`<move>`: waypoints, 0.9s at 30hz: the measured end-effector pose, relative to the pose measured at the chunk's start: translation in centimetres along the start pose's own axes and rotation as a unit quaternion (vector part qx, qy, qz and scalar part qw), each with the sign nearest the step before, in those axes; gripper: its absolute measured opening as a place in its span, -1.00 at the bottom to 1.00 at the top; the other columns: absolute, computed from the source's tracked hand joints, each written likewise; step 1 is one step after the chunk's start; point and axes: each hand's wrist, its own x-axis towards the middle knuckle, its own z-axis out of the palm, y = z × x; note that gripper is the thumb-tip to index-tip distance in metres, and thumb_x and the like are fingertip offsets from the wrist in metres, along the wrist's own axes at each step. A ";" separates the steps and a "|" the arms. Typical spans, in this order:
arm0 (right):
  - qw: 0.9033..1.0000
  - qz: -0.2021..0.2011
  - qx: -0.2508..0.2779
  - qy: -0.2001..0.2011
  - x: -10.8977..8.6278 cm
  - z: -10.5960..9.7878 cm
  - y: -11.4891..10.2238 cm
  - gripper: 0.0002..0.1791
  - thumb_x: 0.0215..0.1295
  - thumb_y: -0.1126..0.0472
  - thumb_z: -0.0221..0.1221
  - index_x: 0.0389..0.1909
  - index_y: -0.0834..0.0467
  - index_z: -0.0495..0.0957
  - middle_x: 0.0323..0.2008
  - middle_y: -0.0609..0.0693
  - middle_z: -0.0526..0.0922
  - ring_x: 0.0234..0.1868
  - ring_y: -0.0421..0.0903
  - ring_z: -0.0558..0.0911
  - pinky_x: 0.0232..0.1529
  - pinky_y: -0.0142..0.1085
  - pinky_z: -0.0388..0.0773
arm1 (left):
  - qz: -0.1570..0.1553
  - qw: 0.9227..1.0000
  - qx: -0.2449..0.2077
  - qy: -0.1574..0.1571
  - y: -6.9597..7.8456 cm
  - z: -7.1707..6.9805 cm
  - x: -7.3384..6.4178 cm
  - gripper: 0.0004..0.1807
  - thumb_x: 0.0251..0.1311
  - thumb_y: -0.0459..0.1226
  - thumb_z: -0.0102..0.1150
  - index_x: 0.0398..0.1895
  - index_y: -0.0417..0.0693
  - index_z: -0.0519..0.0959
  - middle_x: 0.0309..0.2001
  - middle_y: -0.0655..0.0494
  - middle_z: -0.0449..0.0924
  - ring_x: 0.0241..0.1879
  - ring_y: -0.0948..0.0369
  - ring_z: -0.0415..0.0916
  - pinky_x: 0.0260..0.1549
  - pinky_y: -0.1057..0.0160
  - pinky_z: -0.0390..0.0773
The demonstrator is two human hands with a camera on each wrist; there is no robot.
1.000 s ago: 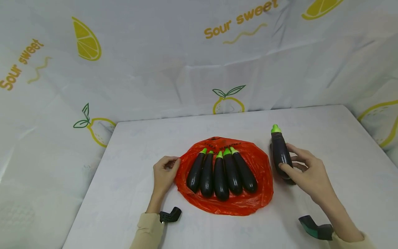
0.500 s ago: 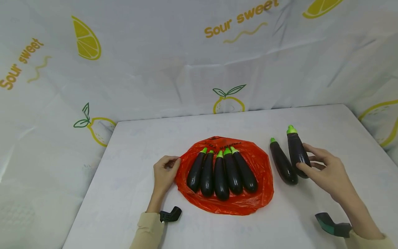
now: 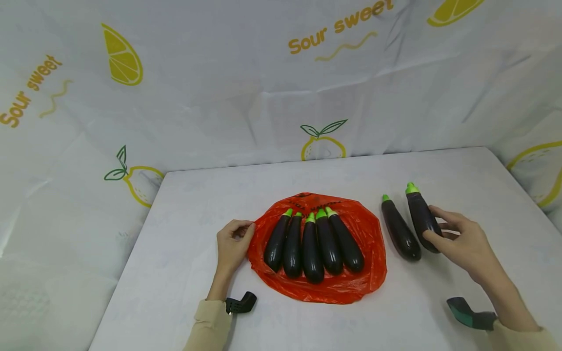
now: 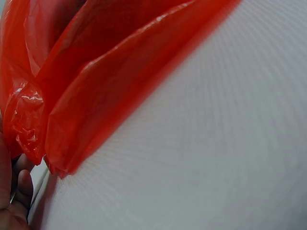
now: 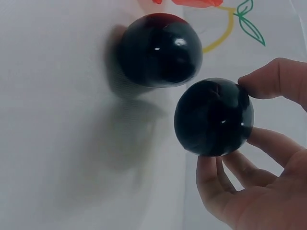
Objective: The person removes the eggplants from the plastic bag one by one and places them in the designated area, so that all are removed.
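My right hand [image 3: 465, 243] grips a dark eggplant [image 3: 423, 219] with a green stem end, thumb on one side and fingers on the other. In the right wrist view this eggplant [image 5: 213, 117] appears end-on, with a shadow on the cloth beside it. Just left of it another eggplant [image 3: 400, 231] lies on the table. My left hand [image 3: 232, 246] pinches the left edge of a red plastic bag [image 3: 281, 287]. Several eggplants [image 3: 312, 251] lie side by side on the bag, green ends pointing away. The left wrist view shows folds of the bag [image 4: 110, 91] close to the fingers.
A white cloth covers the table [image 3: 175, 273]. Behind it hangs a white backdrop [image 3: 210, 97] printed with lemons and yellow lettering. Dark wrist devices sit at both sleeves, the left device [image 3: 241, 302] low beside the bag.
My right hand has carried its eggplant rightward off the one lying there, then slightly lower toward the table. That lying eggplant now shows fully. The left hand and bag have stayed put.
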 end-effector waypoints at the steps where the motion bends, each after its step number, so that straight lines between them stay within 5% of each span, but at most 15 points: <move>1: 1.000 0.002 -0.001 -0.002 0.1 0.0 0.1 -0.30 0.35 0.32 0.22 0.46 0.41 0.25 0.30 0.64 0.28 0.12 0.63 0.46 -0.40 -0.64 0.50 | 0.000 1.000 0.000 0.001 -0.1 0.0 0.0 -0.95 0.18 -0.53 0.31 -0.32 -0.35 0.73 -0.44 -0.20 0.68 -0.44 0.28 0.45 -0.38 0.53 0.47; 8: 1.000 0.009 -0.011 -0.001 0.4 0.5 0.5 -0.31 0.34 0.30 0.22 0.45 0.42 0.27 0.27 0.67 0.29 0.10 0.65 0.47 -0.34 -0.13 0.73 | -0.006 1.000 0.004 0.004 -0.4 0.2 0.0 -0.95 0.19 -0.50 0.32 -0.31 -0.31 0.74 -0.43 -0.18 0.69 -0.43 0.27 0.46 -0.36 0.55 0.47; 27: 0.999 0.032 -0.022 -0.015 0.4 1.3 1.2 -0.32 0.38 0.25 0.21 0.44 0.43 0.26 0.24 0.66 0.33 0.11 0.65 0.49 -0.31 -0.05 0.74 | -0.004 1.000 0.009 -0.004 0.4 -0.2 0.0 -0.95 0.19 -0.51 0.32 -0.31 -0.34 0.74 -0.43 -0.20 0.69 -0.43 0.30 0.46 -0.37 0.49 0.50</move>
